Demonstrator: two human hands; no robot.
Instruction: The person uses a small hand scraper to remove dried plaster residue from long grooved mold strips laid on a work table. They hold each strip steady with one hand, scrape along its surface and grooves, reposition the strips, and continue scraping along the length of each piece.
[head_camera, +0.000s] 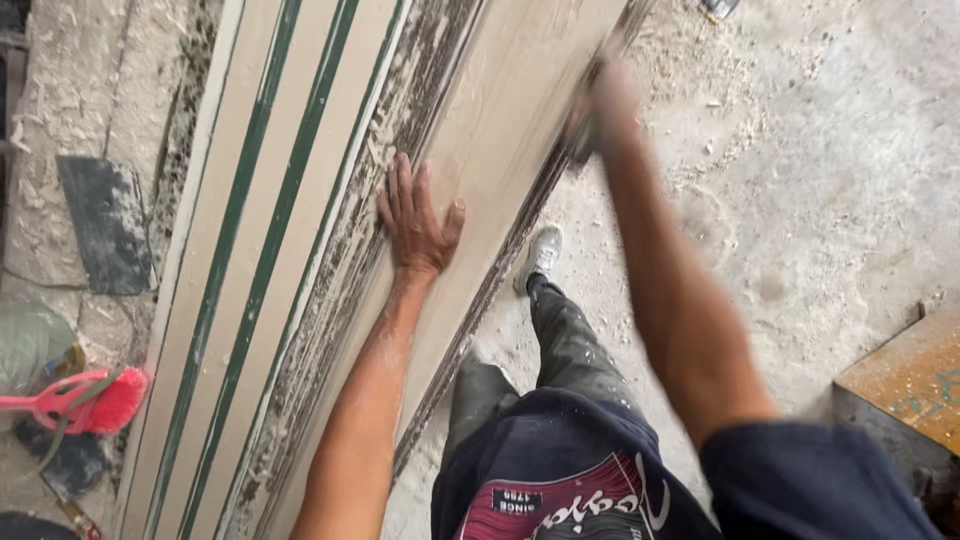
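Note:
A long pale wooden board lies on edge, slanting from lower left to upper right. My left hand is pressed flat on its face, fingers spread. My right hand, blurred by motion, is closed on a small dark tool at the board's right edge, farther up. What the tool is cannot be made out. Beside the board lies a stack of panels with green stripes.
A pink hand brush and a dark flat plate lie on the dusty surface at left. The floor at right is covered in sawdust and shavings. An orange-topped block stands at the lower right. My legs and shoe are below the board.

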